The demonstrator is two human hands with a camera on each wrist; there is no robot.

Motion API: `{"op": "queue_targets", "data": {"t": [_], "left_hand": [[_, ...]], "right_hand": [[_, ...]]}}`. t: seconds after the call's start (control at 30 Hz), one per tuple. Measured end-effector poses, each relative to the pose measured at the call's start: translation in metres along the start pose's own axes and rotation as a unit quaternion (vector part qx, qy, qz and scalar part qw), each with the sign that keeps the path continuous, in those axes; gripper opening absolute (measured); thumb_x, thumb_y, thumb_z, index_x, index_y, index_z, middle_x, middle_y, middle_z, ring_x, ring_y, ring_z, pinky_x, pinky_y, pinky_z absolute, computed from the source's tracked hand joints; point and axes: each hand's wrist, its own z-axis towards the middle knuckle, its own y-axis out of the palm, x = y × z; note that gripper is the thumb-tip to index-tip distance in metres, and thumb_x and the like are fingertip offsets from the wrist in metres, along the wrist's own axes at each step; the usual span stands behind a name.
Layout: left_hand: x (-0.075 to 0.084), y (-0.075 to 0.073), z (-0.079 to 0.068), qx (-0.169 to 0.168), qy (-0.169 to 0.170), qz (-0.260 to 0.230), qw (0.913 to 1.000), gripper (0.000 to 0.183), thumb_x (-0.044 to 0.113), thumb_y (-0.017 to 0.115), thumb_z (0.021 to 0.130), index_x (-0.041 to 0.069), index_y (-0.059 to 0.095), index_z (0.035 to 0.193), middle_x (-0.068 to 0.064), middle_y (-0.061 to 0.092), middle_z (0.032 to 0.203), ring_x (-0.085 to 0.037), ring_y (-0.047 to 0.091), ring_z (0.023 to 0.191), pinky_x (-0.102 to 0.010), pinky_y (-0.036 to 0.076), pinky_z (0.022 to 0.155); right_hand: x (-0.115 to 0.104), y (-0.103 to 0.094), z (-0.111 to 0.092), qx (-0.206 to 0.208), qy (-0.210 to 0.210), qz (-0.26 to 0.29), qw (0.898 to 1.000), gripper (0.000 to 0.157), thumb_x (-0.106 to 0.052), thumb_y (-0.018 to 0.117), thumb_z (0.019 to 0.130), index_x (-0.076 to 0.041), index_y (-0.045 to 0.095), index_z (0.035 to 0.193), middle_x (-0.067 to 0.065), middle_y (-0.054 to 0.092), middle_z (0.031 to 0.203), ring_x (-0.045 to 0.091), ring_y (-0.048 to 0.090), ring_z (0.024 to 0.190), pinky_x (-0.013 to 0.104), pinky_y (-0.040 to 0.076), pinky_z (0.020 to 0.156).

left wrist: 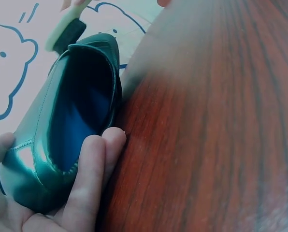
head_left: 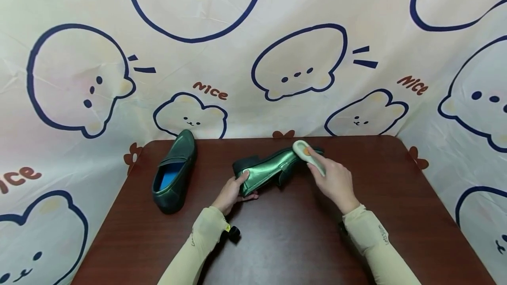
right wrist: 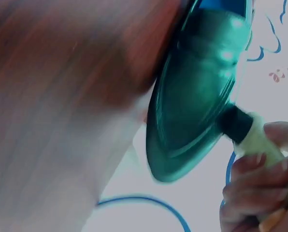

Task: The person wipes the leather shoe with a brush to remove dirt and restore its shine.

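A shiny green loafer [head_left: 261,174] is tipped on its side above the table, its toe pointing right. My left hand [head_left: 230,192] grips it by the heel; the left wrist view shows fingers and thumb around the heel of the loafer [left wrist: 25,166] and its blue insole. With my right hand [head_left: 336,183] I hold a pale green brush [head_left: 303,149] by its handle. In the right wrist view the dark bristles of the brush [right wrist: 238,124] touch the side of the loafer near the toe [right wrist: 192,96].
The matching green loafer [head_left: 174,184] stands upright at the left of the brown table [head_left: 293,241], its toe toward the far edge. A cloth with cartoon bears [head_left: 233,65] hangs behind the table and along both sides.
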Motion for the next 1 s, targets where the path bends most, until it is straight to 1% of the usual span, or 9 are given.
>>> {"op": "queue_targets", "data": {"t": [0.1,0.17,0.27,0.37,0.5,0.63,0.77,0.87,1.0], "left_hand": [[-0.001,0.0,0.0,-0.002,0.0,0.004,1.0,0.07,0.059,0.053,0.103,-0.001,0.052,0.14,-0.024,0.071,0.114,-0.029,0.077,0.09,-0.039,0.061,0.088],[-0.001,-0.001,0.0,-0.002,-0.002,0.003,1.0,0.069,0.06,0.053,0.103,0.001,0.052,0.14,-0.022,0.071,0.117,-0.03,0.077,0.092,-0.039,0.061,0.089],[-0.001,0.0,-0.001,-0.003,0.0,0.004,1.0,0.069,0.059,0.052,0.103,0.001,0.052,0.141,-0.022,0.071,0.121,-0.032,0.076,0.094,-0.04,0.06,0.09],[0.0,0.0,-0.002,-0.005,0.0,0.003,1.0,0.069,0.059,0.051,0.104,0.002,0.052,0.142,-0.021,0.07,0.123,-0.033,0.076,0.096,-0.04,0.06,0.092],[0.001,0.0,-0.001,-0.008,-0.002,0.002,1.0,0.067,0.058,0.05,0.105,0.004,0.051,0.145,-0.021,0.07,0.122,-0.032,0.076,0.095,-0.04,0.06,0.091],[-0.001,-0.001,0.001,-0.007,-0.002,0.006,1.0,0.068,0.059,0.05,0.104,0.004,0.051,0.144,-0.021,0.07,0.12,-0.031,0.076,0.094,-0.039,0.061,0.09],[-0.003,0.0,0.0,-0.007,0.0,0.01,0.9999,0.069,0.061,0.049,0.104,0.004,0.051,0.144,-0.02,0.07,0.121,-0.032,0.076,0.095,-0.04,0.06,0.09],[-0.003,0.0,0.0,-0.009,0.003,0.011,0.9999,0.068,0.061,0.049,0.104,0.006,0.051,0.144,-0.02,0.069,0.123,-0.032,0.076,0.095,-0.04,0.06,0.091],[-0.001,0.0,0.0,-0.006,0.003,0.01,0.9999,0.067,0.06,0.05,0.104,0.006,0.052,0.144,-0.021,0.069,0.124,-0.032,0.076,0.094,-0.04,0.061,0.09]], "right_hand": [[0.005,-0.005,-0.001,0.028,0.015,-0.016,0.999,0.048,-0.031,0.069,0.1,-0.026,0.06,0.147,0.015,0.073,0.087,0.021,0.051,0.055,0.033,0.037,0.046],[0.004,-0.006,-0.002,0.031,0.015,-0.012,0.999,0.049,-0.03,0.069,0.1,-0.025,0.06,0.148,0.017,0.074,0.091,0.023,0.054,0.057,0.035,0.039,0.047],[-0.008,-0.002,-0.001,0.013,-0.005,0.004,1.0,0.048,-0.031,0.068,0.101,-0.025,0.059,0.148,0.018,0.076,0.097,0.022,0.055,0.059,0.036,0.041,0.05],[-0.03,0.007,0.0,-0.014,-0.041,0.015,0.999,0.047,-0.033,0.067,0.101,-0.025,0.06,0.147,0.015,0.076,0.097,0.017,0.05,0.056,0.034,0.04,0.05],[-0.061,0.022,0.003,-0.049,-0.09,0.011,0.995,0.046,-0.032,0.067,0.102,-0.027,0.059,0.148,0.003,0.067,0.076,0.01,0.039,0.05,0.029,0.034,0.047],[-0.079,0.036,0.004,-0.08,-0.109,-0.002,0.991,0.047,-0.032,0.065,0.103,-0.03,0.056,0.15,-0.006,0.046,0.059,0.008,0.03,0.044,0.026,0.027,0.043],[-0.082,0.043,0.004,-0.077,-0.112,-0.022,0.99,0.047,-0.031,0.067,0.102,-0.03,0.058,0.148,-0.006,0.042,0.055,0.009,0.028,0.042,0.025,0.025,0.041],[-0.08,0.042,0.005,-0.065,-0.114,-0.037,0.991,0.047,-0.031,0.069,0.1,-0.03,0.06,0.147,-0.005,0.045,0.057,0.009,0.03,0.043,0.026,0.026,0.041],[-0.074,0.037,0.007,-0.066,-0.103,-0.042,0.992,0.048,-0.032,0.068,0.101,-0.033,0.058,0.148,-0.004,0.044,0.056,0.011,0.031,0.042,0.027,0.026,0.041]]}}
